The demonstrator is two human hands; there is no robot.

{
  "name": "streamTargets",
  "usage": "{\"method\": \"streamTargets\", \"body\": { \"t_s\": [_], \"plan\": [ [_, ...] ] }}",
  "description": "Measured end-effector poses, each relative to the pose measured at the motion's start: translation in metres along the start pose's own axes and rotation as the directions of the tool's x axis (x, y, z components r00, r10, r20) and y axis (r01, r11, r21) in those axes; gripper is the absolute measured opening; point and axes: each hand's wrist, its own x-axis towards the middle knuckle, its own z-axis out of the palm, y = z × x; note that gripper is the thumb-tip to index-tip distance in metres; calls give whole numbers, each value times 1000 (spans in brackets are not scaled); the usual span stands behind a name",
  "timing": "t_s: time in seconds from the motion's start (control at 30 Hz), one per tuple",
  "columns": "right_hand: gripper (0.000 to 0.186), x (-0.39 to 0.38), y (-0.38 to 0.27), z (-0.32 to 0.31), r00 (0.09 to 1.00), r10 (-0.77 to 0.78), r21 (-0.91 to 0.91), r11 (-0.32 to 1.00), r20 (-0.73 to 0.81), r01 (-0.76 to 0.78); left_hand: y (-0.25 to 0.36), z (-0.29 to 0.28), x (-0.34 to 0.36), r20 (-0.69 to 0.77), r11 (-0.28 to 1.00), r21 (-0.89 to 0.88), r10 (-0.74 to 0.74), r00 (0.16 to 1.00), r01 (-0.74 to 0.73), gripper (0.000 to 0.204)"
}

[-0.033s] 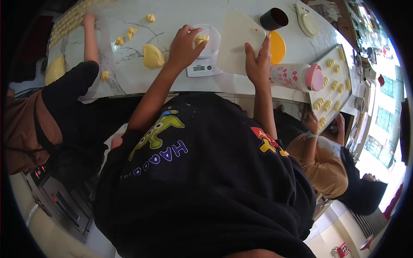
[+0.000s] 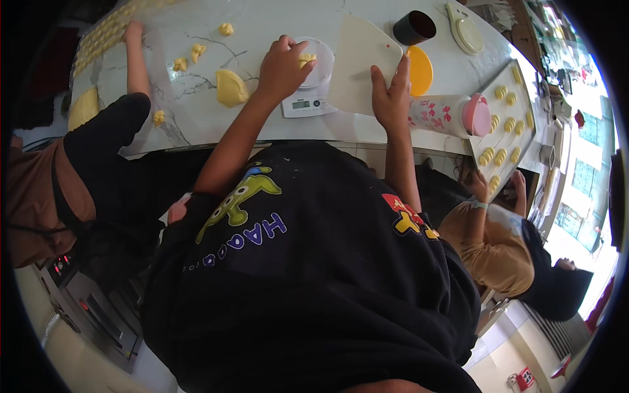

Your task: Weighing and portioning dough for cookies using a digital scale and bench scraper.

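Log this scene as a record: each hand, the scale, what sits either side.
Left hand: around a dough piece, over the scale
Right hand: gripping a cream board
Scale: white, display on its near side
Left of scale: large dough lump, several smaller pieces
Right of board: dark cup, yellow disc, pink-lidded bottle, tray of shaped dough

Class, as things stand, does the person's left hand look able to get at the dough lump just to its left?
Probably yes: the dough lump lies close beside the left hand with nothing between them, though that hand seems to hold a small dough piece at the scale.
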Motion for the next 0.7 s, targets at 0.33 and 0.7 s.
{"method": "streamTargets", "body": {
  "t_s": [0.33,0.7],
  "plan": [
    [42,-23,-8,2,995,84,98,991,47,-88,-3,-6,19,302,972,-147,-129,945,180,17],
    [40,-9,-27,44,931,268,38,957,249,-286,-25,12,-4,331,398,-792,-356,874,462,19]
  ]
}}
